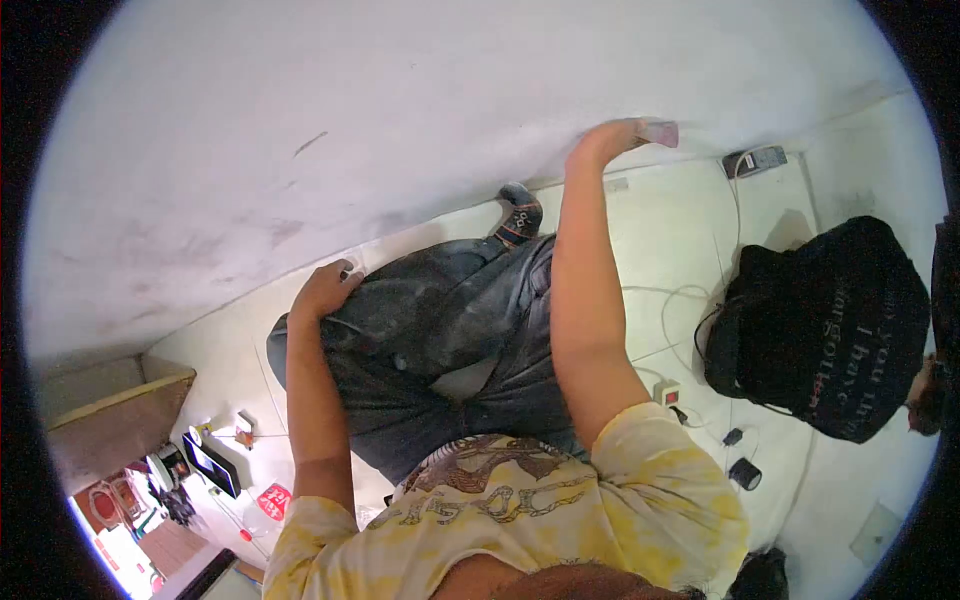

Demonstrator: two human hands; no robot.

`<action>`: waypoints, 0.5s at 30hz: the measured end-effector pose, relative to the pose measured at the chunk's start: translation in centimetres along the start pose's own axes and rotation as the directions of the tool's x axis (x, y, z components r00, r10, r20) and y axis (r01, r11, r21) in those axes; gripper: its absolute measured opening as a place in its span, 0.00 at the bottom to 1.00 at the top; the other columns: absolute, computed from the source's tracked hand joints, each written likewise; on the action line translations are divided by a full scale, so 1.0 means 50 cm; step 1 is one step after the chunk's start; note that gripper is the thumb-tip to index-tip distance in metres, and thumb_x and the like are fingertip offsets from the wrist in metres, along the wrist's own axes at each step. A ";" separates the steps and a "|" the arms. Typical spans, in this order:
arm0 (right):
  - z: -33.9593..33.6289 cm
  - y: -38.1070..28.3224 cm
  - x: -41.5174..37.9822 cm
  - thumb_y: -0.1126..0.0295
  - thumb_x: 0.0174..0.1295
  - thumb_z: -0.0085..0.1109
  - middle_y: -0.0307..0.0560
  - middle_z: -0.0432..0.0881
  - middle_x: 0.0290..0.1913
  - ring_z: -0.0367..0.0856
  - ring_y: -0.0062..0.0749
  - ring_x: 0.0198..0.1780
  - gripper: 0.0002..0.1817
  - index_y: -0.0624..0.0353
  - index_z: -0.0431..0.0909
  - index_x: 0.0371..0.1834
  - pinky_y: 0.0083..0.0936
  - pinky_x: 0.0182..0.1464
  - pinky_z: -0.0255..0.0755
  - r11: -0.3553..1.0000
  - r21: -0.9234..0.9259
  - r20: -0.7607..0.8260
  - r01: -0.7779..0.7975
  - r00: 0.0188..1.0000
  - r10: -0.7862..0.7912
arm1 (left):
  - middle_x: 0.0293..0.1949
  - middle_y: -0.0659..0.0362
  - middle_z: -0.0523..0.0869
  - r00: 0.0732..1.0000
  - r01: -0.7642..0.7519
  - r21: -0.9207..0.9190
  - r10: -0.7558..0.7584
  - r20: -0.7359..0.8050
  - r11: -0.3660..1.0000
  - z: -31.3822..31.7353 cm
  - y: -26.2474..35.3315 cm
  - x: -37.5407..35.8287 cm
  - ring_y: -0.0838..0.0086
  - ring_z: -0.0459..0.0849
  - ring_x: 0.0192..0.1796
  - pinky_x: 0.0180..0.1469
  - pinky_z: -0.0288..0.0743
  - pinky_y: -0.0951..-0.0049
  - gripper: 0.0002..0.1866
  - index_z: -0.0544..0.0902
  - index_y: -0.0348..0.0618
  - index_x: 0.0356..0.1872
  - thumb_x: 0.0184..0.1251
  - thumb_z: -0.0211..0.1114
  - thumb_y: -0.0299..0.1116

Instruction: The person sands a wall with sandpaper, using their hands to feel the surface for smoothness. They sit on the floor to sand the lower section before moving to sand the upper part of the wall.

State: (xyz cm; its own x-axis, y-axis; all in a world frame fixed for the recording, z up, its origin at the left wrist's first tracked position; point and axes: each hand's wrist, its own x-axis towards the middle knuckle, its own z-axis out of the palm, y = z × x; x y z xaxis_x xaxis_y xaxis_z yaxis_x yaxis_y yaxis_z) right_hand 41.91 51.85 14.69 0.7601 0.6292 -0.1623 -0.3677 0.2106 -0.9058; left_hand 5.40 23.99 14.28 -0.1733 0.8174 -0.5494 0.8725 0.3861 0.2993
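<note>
Head view, downward, person seated on a pale tiled floor against a white wall.

Right hand is stretched out to the base of the wall; fingers are curled closed around a small pinkish block, which is pressed against the wall just above the floor line.

Left hand is rested on the bent knee of the jeans, fingers loosely bent over the denim, nothing gripped.

A small dark device is seen near the block. A black bag lies well apart, beside white cables.
</note>
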 end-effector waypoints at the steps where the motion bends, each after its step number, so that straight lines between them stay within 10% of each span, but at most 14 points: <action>1: -0.002 -0.005 -0.028 0.54 0.78 0.31 0.69 0.39 0.79 0.46 0.52 0.78 0.38 0.76 0.33 0.76 0.41 0.78 0.42 0.993 -0.078 0.040 0.090 0.995 -0.087 | 0.52 0.41 0.84 1.000 -0.004 0.015 0.004 -0.002 1.000 -0.001 0.000 0.002 0.49 0.82 0.56 0.59 0.73 0.57 0.29 0.80 0.36 0.55 0.68 0.59 0.53; 4: -0.021 -0.001 -0.129 0.53 0.78 0.31 0.70 0.39 0.78 0.45 0.54 0.78 0.38 0.77 0.36 0.75 0.43 0.78 0.42 0.756 -0.377 0.318 0.536 0.841 -0.437 | 0.52 0.40 0.83 1.000 -0.011 -0.005 0.011 -0.018 1.000 -0.002 0.004 0.012 0.49 0.82 0.56 0.60 0.73 0.57 0.28 0.80 0.36 0.55 0.68 0.59 0.53; 10: -0.006 0.004 0.019 0.60 0.77 0.33 0.67 0.38 0.79 0.39 0.54 0.80 0.35 0.72 0.34 0.77 0.39 0.80 0.35 0.974 0.154 0.055 -0.167 0.985 0.161 | 0.53 0.40 0.83 0.999 0.031 -0.047 -0.032 -0.019 0.998 -0.002 0.000 0.006 0.49 0.80 0.58 0.61 0.72 0.57 0.28 0.80 0.36 0.56 0.68 0.59 0.52; 15: -0.022 0.020 -0.150 0.55 0.78 0.30 0.68 0.39 0.79 0.40 0.55 0.80 0.37 0.72 0.34 0.77 0.40 0.79 0.37 0.863 -0.393 0.253 0.318 0.940 -0.231 | 0.52 0.42 0.84 1.000 -0.026 -0.002 0.026 -0.014 1.000 0.002 -0.006 0.020 0.51 0.82 0.56 0.60 0.72 0.58 0.26 0.81 0.37 0.54 0.69 0.59 0.51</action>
State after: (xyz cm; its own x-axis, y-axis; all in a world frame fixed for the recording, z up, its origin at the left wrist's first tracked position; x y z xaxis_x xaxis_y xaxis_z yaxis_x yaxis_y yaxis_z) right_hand 36.43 46.54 14.58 0.6632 0.7321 0.1555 0.1342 0.0880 -0.9870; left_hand 5.02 24.65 13.54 -0.1566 0.8330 -0.5306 0.8759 0.3654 0.3151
